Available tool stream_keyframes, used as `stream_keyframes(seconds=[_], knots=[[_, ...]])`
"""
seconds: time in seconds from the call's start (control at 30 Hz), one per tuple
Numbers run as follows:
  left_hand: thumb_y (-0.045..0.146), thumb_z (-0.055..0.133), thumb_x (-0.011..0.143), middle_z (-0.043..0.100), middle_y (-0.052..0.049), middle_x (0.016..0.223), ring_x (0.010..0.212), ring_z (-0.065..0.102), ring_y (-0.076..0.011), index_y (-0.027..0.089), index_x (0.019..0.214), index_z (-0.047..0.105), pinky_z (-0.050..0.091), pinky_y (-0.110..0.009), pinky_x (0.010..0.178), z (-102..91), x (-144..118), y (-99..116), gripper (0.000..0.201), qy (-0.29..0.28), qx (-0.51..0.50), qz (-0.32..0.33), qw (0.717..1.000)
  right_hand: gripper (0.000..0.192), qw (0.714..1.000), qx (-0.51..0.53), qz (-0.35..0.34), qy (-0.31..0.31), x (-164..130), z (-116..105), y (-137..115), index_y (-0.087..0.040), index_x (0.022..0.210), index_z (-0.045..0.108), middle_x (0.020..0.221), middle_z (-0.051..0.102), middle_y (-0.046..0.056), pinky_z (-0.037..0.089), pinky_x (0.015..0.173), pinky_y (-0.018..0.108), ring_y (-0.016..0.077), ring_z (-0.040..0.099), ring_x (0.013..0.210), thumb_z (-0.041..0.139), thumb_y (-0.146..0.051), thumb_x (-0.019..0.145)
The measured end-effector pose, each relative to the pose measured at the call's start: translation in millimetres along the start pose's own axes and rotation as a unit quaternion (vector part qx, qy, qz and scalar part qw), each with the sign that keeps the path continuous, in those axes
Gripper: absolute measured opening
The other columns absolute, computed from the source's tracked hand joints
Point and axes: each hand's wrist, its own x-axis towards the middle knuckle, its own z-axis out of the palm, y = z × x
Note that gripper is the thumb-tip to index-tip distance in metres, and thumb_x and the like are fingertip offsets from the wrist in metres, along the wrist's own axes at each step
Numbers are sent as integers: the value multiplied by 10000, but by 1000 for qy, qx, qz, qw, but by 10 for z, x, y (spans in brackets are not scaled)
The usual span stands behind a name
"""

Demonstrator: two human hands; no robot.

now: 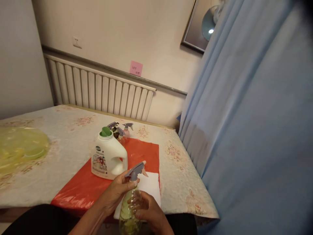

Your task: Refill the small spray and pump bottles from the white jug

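We see the left hand [117, 192] with its fingers wrapped round the neck of a clear spray bottle [129, 209], just under its grey trigger head [135, 171] — the right hand [153, 213] has its fingers closed on the bottle's body below. Just beyond the fingers lie a white paper sheet [150, 186] and a white detergent jug [109, 158] on a red mat [97, 182] — all on the desk [61, 140].

spray bottle [130, 205] | clear, grey trigger head | upright | held above table edge

A white detergent jug [109, 158] stands on the red sheet [85, 186]; three small spray bottles [121, 130] behind it; yellow bag [21, 147] at the tabletop's [183, 182] left edge.
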Motion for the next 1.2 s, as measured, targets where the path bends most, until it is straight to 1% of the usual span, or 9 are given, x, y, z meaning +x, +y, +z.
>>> stream_keyframes(seconds=[0.1, 0.2, 0.33, 0.53, 0.63, 0.73, 0.9, 1.03, 1.2], knots=[[258, 794, 756, 729, -76, 958, 810, 668, -188, 177, 1119, 720, 522, -284, 741, -63, -25, 37, 379, -35, -23, -20, 999, 709, 1000, -1, 2, 7, 3, -4, -6, -163, 1091, 703, 955, 725, 62, 459, 847, 365, 234, 657, 882, 928, -385, 456], [267, 797, 753, 743, -105, 981, 839, 676, -208, 155, 1118, 724, 522, -299, 779, -113, -25, 48, 389, -38, -30, -29, 998, 729, 1000, 7, 4, 1, 16, -15, 12, -159, 1103, 699, 957, 715, 61, 452, 848, 355, 233, 650, 897, 932, -376, 448], [244, 821, 717, 731, -80, 907, 772, 667, -177, 152, 1124, 706, 501, -250, 700, -83, -9, 36, 432, -33, -34, -28, 998, 732, 1000, 14, 9, -9, 36, -20, 30, -157, 1108, 699, 955, 713, 62, 450, 814, 331, 221, 645, 882, 938, -342, 441], [193, 840, 644, 664, 15, 772, 630, 596, -120, 184, 948, 680, 461, -224, 605, 56, -20, 67, 343, 7, -14, -16, 1000, 720, 1000, 1, 8, -10, 41, 2, -7, -183, 1098, 705, 958, 722, 45, 462, 815, 341, 232, 658, 887, 942, -363, 443], [197, 843, 635, 643, 34, 733, 598, 573, -107, 187, 909, 664, 451, -214, 586, 52, -19, 73, 328, 16, -16, -10, 1000, 712, 1000, 1, 5, -12, 45, 8, 1, -185, 1098, 704, 962, 723, 47, 468, 806, 338, 232, 665, 891, 942, -370, 453], [200, 828, 671, 670, 8, 777, 628, 598, -118, 178, 939, 670, 458, -220, 604, -23, -13, 52, 312, -4, -19, -18, 1000, 705, 1000, -11, 3, -10, 53, -9, 35, -183, 1099, 703, 968, 722, 49, 470, 804, 332, 228, 664, 892, 943, -370, 463], [240, 784, 760, 723, -71, 998, 806, 673, -181, 168, 1063, 687, 500, -287, 744, -151, -6, -10, 327, -37, -14, -57, 998, 755, 1000, -24, 4, -13, 56, -78, 115, -178, 1155, 679, 1007, 711, 54, 466, 812, 325, 223, 652, 921, 945, -357, 471], [204, 787, 761, 722, -42, 954, 829, 673, -162, 179, 1075, 685, 503, -274, 771, -141, -5, -27, 331, -23, -15, -55, 998, 763, 1000, -24, 8, -9, 59, -114, 163, -167, 1156, 675, 1030, 705, 66, 464, 827, 338, 232, 650, 930, 946, -345, 465], [237, 847, 682, 706, -6, 872, 758, 651, -137, 181, 943, 680, 504, -247, 702, -62, -26, -17, 315, 14, -4, -41, 999, 763, 1000, -23, 9, -2, 53, -80, 147, -174, 1142, 679, 1031, 707, 67, 464, 836, 356, 249, 650, 944, 948, -353, 451]])
